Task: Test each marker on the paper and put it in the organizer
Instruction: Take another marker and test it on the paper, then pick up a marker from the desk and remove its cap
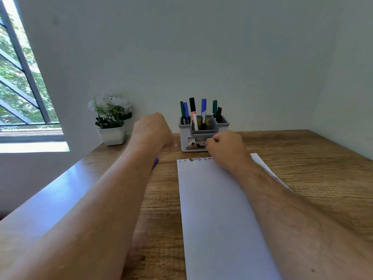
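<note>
A grey-and-white organizer [203, 136] stands at the back of the desk and holds several upright markers [192, 112] in black, blue and green. In front of it lies a white paper [212, 209] with small test marks [194, 159] along its far edge. My left hand [153, 134] hovers left of the organizer with its fingers curled. The end of a blue marker [155, 161] sticks out from under its wrist. My right hand [226, 148] rests as a fist on the paper's far edge, just in front of the organizer, with nothing visible in it.
A white pot of white flowers [112, 118] stands at the back left by the wall. A window [20, 87] is on the left. The wooden desk [302, 168] runs to the wall behind and at the right.
</note>
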